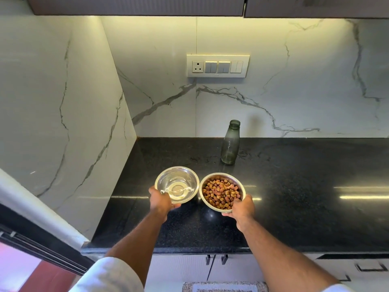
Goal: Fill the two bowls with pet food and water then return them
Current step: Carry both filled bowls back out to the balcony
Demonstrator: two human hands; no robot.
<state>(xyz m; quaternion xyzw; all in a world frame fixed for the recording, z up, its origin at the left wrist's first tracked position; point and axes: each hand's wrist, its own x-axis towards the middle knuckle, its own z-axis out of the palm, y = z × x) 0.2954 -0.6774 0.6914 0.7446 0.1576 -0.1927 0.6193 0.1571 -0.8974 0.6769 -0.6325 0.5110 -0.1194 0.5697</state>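
Black speckled granite countertop runs into a corner w/ white veined marble wall panels. Left hand is closed on the near-left rim of a round shiny steel bowl holding clear water, thumb over the rim, fingers under. Right hand is closed on the near-right rim of a matching round steel bowl full of brown kibble, fingers curled beneath. Both bowls sit side by side, rims nearly touching, approx. mid-counter; can't tell if resting or lifted. Behind the kibble bowl, near the wall, stands an upright dark-green translucent bottle w/o cap. Above it on the wall is a white switch plate w/ one socket. Sleeves are white.
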